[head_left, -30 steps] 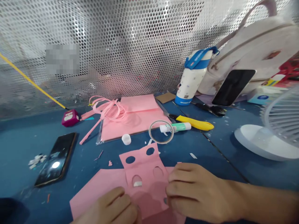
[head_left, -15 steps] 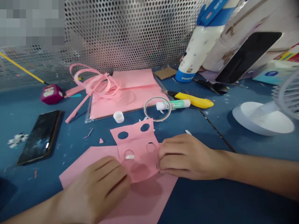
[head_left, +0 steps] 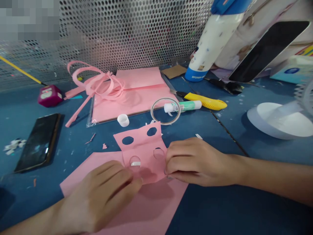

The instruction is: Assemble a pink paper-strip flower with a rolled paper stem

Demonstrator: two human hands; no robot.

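Observation:
A small pink paper piece with round holes (head_left: 144, 153) lies folded on top of a larger pink sheet (head_left: 149, 212) on the blue table. My left hand (head_left: 102, 195) grips its near left edge, fingers curled. At its right edge, my right hand (head_left: 193, 161) pinches the same piece with fingers pressed together. A small white tape strip (head_left: 135, 164) shows through one hole.
Behind the paper lie a tape ring (head_left: 165, 111), a glue stick (head_left: 183, 106), its white cap (head_left: 123, 120), a yellow utility knife (head_left: 207, 102) and a pink paper stack with ribbon strips (head_left: 132, 94). A phone (head_left: 36, 142) lies at left, a white fan base (head_left: 281, 119) at right.
The view dropped and moved closer, so both hands show fully. My left hand slid slightly right along the paper's edge. The holed piece stays pinched between both hands.

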